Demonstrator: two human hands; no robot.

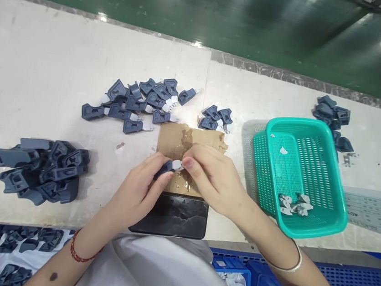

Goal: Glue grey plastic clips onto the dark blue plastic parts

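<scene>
My left hand [147,179] is closed around a dark blue-grey plastic part [164,169], over a piece of brown cardboard [173,141]. A small light-grey piece [177,164] sticks out of the part's right end. My right hand [209,175] pinches at the free tip of that piece; its fingertips partly hide it. Beyond my hands lie several similar plastic parts [136,103] with light-grey pieces at their ends. A smaller group of such parts [214,117] rests behind the cardboard.
A pile of plastic parts [58,171] sits at the left. On the right stands a green basket [259,155] with several light-grey pieces inside. A black phone-like slab [175,217] lies near the table's front edge. Blue crates [349,285] are below; more parts [333,114] lie far right.
</scene>
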